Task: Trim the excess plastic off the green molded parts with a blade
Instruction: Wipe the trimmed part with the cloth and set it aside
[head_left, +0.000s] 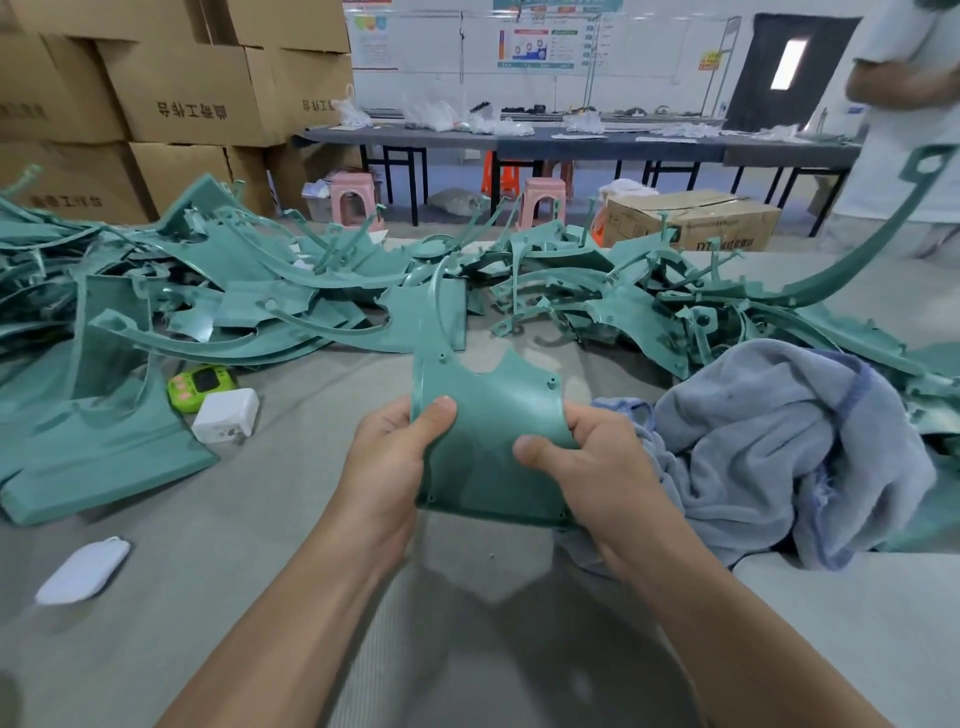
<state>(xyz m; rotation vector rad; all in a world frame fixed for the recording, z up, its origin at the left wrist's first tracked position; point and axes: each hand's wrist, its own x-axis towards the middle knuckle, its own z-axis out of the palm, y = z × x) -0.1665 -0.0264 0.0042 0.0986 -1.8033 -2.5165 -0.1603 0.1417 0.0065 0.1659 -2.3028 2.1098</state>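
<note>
We held one green molded part (488, 415) over the near middle of the table (291, 530), our left hand (387, 457) and right hand (597, 462) each gripping a side edge, thumbs pressed on its face. We judged that bending the thin part between them could crack it, and that raw flash along its edges could nick our bare skin.

Green part (493, 415) hides the fingers behind it — standing person (906, 130) cropped above.

Setting: a factory workshop. Indicators: a heap of green molded parts (311, 291) along the far edge of the grey worktop (311, 519), stacked cardboard cartons (171, 93) rear left, long dark benches (571, 143), and wall-mounted notice boards (535, 47).
</note>
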